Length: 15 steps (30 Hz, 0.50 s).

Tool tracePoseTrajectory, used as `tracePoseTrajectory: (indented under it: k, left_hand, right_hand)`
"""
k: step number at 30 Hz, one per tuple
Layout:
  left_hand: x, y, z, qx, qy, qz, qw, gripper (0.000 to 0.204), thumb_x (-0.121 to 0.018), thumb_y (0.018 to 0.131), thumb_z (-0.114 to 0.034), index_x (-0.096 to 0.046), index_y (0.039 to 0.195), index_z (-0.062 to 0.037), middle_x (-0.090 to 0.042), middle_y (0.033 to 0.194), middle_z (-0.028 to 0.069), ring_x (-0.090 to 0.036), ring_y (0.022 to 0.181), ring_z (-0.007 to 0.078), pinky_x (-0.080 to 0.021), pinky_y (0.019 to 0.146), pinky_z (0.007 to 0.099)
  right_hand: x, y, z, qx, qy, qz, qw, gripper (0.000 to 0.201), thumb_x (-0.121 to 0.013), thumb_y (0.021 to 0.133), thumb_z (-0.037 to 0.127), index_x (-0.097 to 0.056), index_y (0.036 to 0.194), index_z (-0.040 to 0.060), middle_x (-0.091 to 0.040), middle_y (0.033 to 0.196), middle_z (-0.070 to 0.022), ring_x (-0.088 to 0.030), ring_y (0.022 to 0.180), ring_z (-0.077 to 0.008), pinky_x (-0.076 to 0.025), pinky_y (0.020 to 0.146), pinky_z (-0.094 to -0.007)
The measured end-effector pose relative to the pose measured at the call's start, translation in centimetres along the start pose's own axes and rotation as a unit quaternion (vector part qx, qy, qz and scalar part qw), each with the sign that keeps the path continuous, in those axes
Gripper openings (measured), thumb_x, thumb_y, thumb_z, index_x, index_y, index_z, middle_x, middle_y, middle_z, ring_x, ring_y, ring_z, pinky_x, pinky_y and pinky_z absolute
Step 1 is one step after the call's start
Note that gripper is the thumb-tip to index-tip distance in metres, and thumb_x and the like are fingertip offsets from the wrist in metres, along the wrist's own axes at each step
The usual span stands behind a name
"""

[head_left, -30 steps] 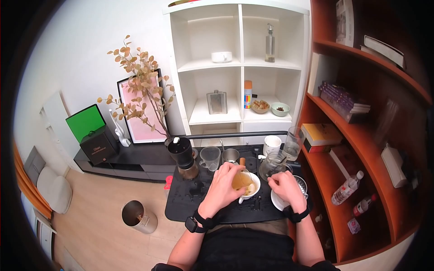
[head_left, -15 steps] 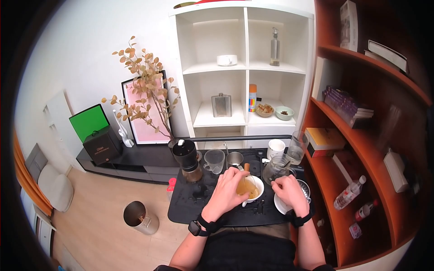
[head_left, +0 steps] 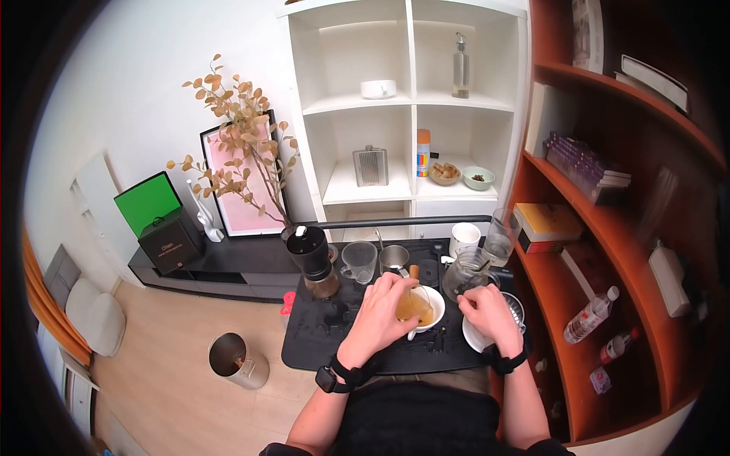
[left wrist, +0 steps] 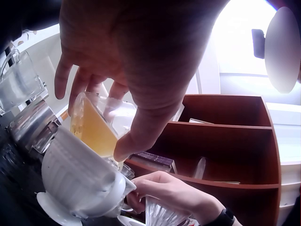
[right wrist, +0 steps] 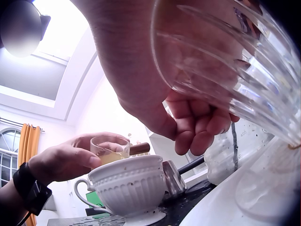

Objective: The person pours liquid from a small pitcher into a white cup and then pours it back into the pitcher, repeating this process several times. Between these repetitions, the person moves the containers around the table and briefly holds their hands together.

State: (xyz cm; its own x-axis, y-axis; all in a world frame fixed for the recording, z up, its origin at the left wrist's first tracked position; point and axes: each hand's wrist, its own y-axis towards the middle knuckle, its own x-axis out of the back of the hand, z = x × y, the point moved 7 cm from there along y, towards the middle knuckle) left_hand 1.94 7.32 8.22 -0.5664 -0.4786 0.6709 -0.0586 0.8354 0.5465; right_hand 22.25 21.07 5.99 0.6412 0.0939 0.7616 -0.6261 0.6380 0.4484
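Note:
My left hand (head_left: 388, 309) grips a small glass (left wrist: 101, 129) with a wooden handle (right wrist: 139, 149) by its sides, thumb opposite the fingers. Amber liquid lies slanted in the glass, which is tilted over the mouth of a white ribbed teacup (right wrist: 131, 186). The teacup stands upright on the black tray table (head_left: 323, 334). My right hand (head_left: 490, 315) hovers to the right of the teacup, its fingers loosely curled around nothing. Close to that hand, a clear ribbed glass (right wrist: 225, 80) is by a white saucer (head_left: 473, 337).
Behind the hands are a black grinder (head_left: 310, 254), a clear mug (head_left: 359, 262), a metal cup (head_left: 394, 258), a glass pot (head_left: 458, 277), a white mug (head_left: 464, 238) and a tall glass (head_left: 500, 235). A brown bookshelf (head_left: 608, 228) borders the right side.
The head view has shifted slightly. My left hand keeps the glass tilted over the teacup; a pale patch near the thumb no longer shows. The right hand stays beside the saucer.

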Motion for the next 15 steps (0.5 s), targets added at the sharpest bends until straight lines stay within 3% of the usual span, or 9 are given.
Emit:
tracePoseTrajectory:
  k: [15]
  left_hand:
    - [0.86, -0.35, -0.26, 0.037, -0.023, -0.005, 0.999, 0.068, -0.096, 0.085, -0.013, -0.070, 0.147, -0.0080, -0.068, 0.133, 0.0120, -0.068, 0.128, 0.0357, -0.053, 0.113, 0.0459]
  right_hand:
    - [-0.15, 0.10, -0.24, -0.017, 0.012, 0.008, 1.000, 0.035, -0.072, 0.104, 0.019, -0.075, 0.080, -0.0065, -0.072, 0.079, -0.0274, -0.069, 0.081, -0.0493, -0.054, 0.093, -0.0521]
